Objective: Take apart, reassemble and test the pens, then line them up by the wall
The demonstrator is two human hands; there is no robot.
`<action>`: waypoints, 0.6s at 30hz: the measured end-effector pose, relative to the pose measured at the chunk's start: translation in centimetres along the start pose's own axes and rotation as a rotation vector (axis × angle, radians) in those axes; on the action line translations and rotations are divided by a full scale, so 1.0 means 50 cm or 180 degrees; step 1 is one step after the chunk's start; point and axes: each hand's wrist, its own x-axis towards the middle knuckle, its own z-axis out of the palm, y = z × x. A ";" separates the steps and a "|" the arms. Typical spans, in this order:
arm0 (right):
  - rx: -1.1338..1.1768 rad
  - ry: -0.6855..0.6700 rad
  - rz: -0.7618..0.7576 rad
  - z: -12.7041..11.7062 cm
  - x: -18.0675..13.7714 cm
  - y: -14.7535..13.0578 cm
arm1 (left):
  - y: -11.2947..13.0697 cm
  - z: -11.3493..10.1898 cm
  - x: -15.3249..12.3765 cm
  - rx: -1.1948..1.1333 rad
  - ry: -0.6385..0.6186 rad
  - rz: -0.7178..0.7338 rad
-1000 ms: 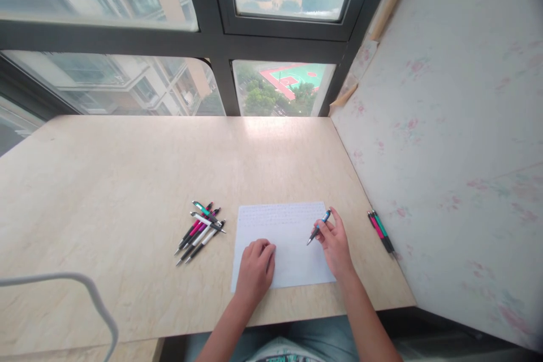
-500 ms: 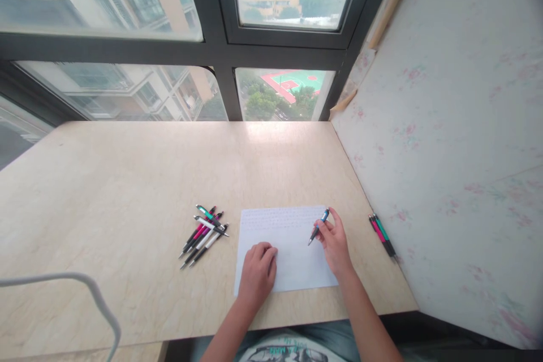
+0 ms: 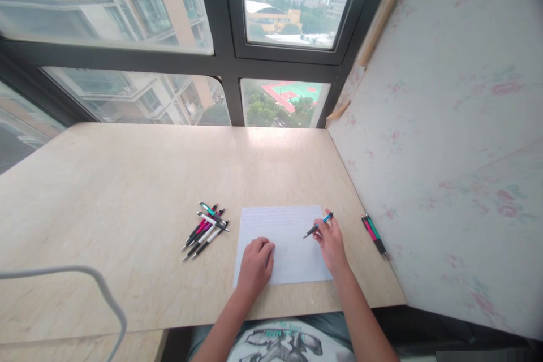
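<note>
On the table lies a sheet of white paper [image 3: 292, 266], with rows of faint handwriting across its upper part. My left hand [image 3: 256, 263] rests on the paper's lower left, its fingers curled in and close together; no object shows in it. Over the right side of the sheet, my right hand [image 3: 331, 243] holds a blue-and-black pen [image 3: 316, 226] between thumb and fingers. The pen is tilted, its silver tip pointing down and left. Whether the tip touches the paper I cannot tell.
Left of the paper several pens [image 3: 206, 232] lie in a crossed pile, with pink, white, green and black barrels. Two more pens [image 3: 374, 235] lie by the papered wall [image 3: 458, 153] at right. A grey cable [image 3: 99, 283] curves over the front left. Windows stand behind the table [image 3: 127, 181].
The pen in my right hand has tipped to a flatter slant, its tip swinging left and slightly up. My left hand stays on the paper. The whole view has shifted a little.
</note>
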 end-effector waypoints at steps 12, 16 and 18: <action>-0.2226 0.0038 -0.0999 -0.065 0.008 0.006 | -0.001 0.000 -0.003 -0.0126 0.0099 0.0036; -0.2845 0.0415 -0.1341 -0.139 0.027 -0.006 | -0.006 0.005 -0.002 -0.0163 0.0095 0.0038; -0.3405 0.0623 -0.1558 -0.178 0.031 -0.012 | -0.008 0.007 -0.002 -0.0152 0.0064 0.0042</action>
